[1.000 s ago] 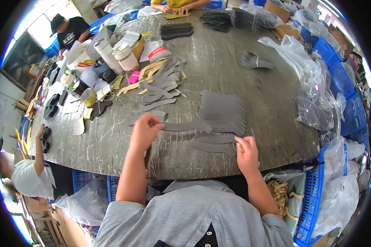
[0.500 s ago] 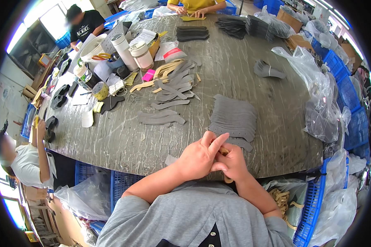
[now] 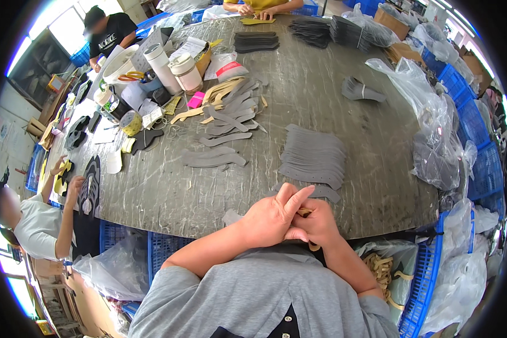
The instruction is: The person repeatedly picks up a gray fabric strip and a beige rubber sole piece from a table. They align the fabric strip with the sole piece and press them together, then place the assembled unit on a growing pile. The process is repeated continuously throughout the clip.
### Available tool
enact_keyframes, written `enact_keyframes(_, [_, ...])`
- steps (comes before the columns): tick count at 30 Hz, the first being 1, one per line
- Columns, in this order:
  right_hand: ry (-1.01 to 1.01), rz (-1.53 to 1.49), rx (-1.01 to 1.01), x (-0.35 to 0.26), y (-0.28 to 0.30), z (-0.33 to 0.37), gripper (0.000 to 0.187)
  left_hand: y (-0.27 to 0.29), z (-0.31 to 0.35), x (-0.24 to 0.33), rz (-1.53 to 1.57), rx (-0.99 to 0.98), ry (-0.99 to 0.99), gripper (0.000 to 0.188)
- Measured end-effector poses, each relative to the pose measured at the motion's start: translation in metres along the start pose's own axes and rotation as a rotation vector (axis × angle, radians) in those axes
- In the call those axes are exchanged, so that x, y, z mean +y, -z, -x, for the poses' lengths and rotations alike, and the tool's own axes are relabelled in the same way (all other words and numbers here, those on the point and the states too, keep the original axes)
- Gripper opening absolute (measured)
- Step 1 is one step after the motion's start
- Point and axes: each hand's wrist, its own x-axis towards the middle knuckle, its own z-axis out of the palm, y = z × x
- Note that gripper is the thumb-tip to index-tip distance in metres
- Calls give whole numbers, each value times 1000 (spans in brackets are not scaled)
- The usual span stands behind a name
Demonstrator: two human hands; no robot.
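In front of my chest, at the table's near edge, my left hand and my right hand are pressed together. A tan curved strip is gripped between them; only small parts show by the right fingers and below the palm. My left index finger points out over the right hand, while the other fingers are closed. Just beyond the hands lies a fanned stack of grey curved pieces, with a separate grey piece at its near end, partly hidden by my fingers.
Left of the stack lie a few grey strips and a loose pile of grey and tan pieces. Cups, tape and papers crowd the left. Plastic bags line the right edge. A blue crate stands by my right elbow. Co-workers sit around the table.
My head view has shifted slightly, moving the table contents a little left and up. My hands keep nearly the same clasp on the strip. The co-worker at left has raised a second hand.
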Motion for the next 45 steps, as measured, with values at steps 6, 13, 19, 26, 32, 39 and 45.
enact_keyframes(6, [-89,-66,35,-6,-4,4,16,8,-3,0,76,-3,-2,101])
enact_keyframes(13, [-100,-80,44,-5,-2,6,10,2,-6,-3,221,37,-96,98])
enact_keyframes(19, [-29,-682,-52,10,0,3,7,7,-5,-12,915,21,374,79])
enact_keyframes(26, [-40,-271,66,-5,-6,4,9,14,-9,-16,465,64,64,108])
enact_keyframes(32, [42,-23,110,-8,-5,5,17,13,-11,-2,115,-10,-35,108])
enact_keyframes(39, [75,76,123,-10,-4,6,15,12,-11,-7,128,-10,-14,108])
enact_keyframes(45, [75,63,103,-13,-3,5,15,12,-11,-4,130,-22,-26,109])
